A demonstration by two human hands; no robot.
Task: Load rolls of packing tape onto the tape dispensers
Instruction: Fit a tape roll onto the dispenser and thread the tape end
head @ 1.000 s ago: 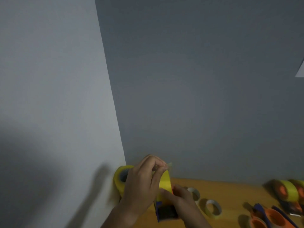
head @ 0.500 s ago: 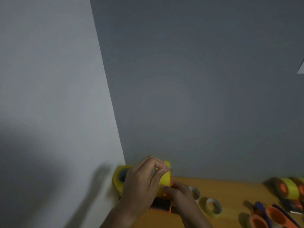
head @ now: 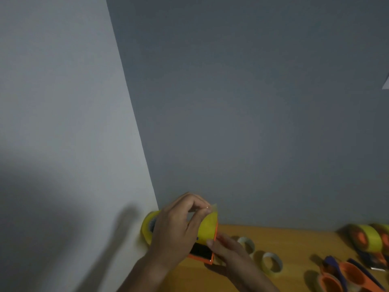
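Left hand [head: 176, 230] pinches the tape end [head: 213, 208], right hand [head: 228, 252] grips the dispenser [head: 203, 252]; empty cores [head: 272, 264] lie beside.

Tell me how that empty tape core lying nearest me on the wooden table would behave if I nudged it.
The empty tape core looks like a thin bare ring, so it is probably very light and would skid at a touch. It seems to stand on its edge, so it may roll or topple. Its thin wall would likely flex under a hard pinch.

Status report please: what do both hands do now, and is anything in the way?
Left hand pinches tape end above yellow roll. Right hand grips orange dispenser. Nothing blocking; empty tape cores sit beside it.
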